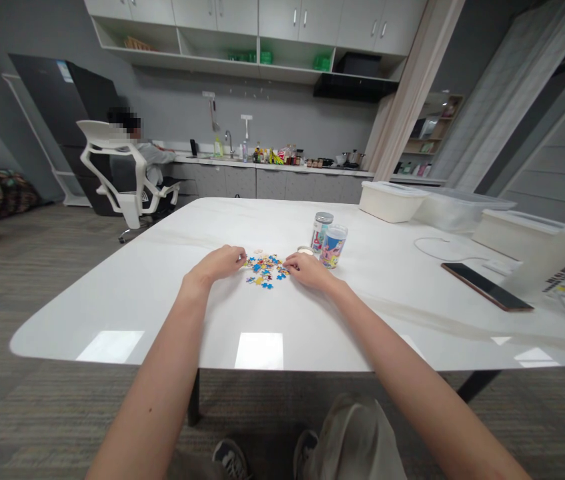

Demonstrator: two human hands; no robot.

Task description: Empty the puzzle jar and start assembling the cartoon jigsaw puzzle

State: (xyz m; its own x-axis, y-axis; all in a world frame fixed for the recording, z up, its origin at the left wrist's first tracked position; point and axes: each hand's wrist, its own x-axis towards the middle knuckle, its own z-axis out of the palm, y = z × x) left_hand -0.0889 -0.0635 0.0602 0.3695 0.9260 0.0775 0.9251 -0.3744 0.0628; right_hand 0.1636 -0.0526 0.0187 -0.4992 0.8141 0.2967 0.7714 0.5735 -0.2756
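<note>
A small heap of jigsaw puzzle pieces [265,265], mostly blue, yellow and red, lies loose on the white table. At the heap's left edge is my left hand [218,264], its fingers curled in and its fingertips close together; whatever they pinch is too small to make out. My right hand [311,271] rests at the right edge, fingers bent and closed down at the pieces there. Just behind it stand a printed clear cup [333,248] and a printed can with a silver lid [321,230]. A small round pale lid [305,251] is partly hidden behind my right hand.
On the right are a black phone [485,285], a white cable, a translucent bottle [557,263], white lidded boxes [391,201] and a clear plastic bin [455,207]. A person sits in a white chair [129,177] by the far counter. The glossy table [112,300] has rounded corners.
</note>
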